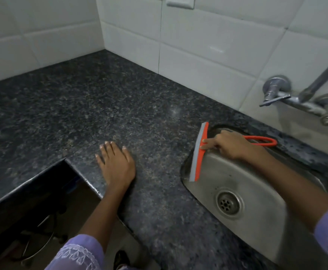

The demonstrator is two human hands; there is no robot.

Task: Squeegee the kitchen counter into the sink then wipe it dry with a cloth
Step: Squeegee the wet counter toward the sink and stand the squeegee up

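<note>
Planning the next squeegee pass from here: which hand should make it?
Right. The right hand already grips the orange squeegee with grey blade at the steel sink's rim; the left hand lies flat and empty on the speckled dark granite counter.

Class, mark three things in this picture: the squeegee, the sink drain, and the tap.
squeegee [197,152]: head view, on the orange bar behind the grey blade.
sink drain [227,204]: head view, on the strainer's centre.
tap [295,101]: head view, on the horizontal chrome body.
</note>
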